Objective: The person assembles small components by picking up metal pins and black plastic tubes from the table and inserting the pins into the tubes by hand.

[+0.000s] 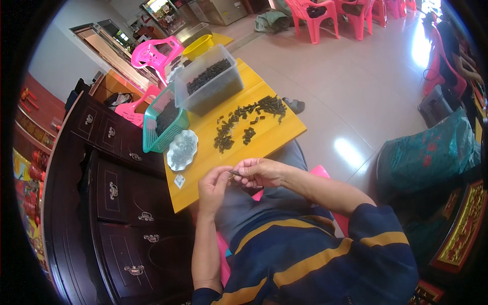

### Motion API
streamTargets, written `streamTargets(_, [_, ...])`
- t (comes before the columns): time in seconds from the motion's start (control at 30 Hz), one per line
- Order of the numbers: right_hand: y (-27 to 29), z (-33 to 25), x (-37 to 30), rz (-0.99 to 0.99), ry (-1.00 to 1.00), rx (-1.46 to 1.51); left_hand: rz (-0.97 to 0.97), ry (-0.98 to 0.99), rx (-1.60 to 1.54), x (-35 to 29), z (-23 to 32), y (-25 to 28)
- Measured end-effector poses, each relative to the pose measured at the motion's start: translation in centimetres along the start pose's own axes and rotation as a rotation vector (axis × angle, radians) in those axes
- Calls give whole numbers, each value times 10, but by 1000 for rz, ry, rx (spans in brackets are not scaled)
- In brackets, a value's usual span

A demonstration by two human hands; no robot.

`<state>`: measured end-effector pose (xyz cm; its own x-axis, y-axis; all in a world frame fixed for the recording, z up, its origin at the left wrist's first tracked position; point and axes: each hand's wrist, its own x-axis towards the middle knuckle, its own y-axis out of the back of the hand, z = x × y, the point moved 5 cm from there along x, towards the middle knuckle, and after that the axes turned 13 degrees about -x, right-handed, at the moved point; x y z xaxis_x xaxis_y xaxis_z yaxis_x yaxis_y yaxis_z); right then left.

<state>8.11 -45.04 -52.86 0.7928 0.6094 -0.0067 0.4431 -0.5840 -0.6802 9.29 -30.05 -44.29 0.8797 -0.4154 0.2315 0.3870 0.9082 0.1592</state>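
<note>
Above my lap, at the near edge of the yellow table (201,192), my left hand (213,186) and my right hand (259,173) meet fingertip to fingertip. Both are closed in a pinch on one small dark piece (234,173), too small to name exactly. Beyond them, many short black cylindrical pieces (227,131) lie loosely spread over the wood. Left of these is a white scalloped dish (171,158) of small clear pieces. Behind it stand a green plastic basket (151,133) with dark contents and a translucent bin (213,95) holding many black pieces.
A dark wooden cabinet (127,190) with metal handles runs along the left. A small white printed square (179,181) lies near the table's left edge. Farther back are a yellow basin (197,47) and pink plastic chairs (316,18). A large green sack (427,152) rests on the right.
</note>
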Motion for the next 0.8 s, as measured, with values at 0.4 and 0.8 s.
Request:
streamTargets(0.4, [1, 5, 3, 99, 82, -89, 16, -252, 354, -1, 22, -11])
streamTargets(0.8, [2, 1, 2, 303, 332, -328, 108, -237, 412, 0, 28, -21])
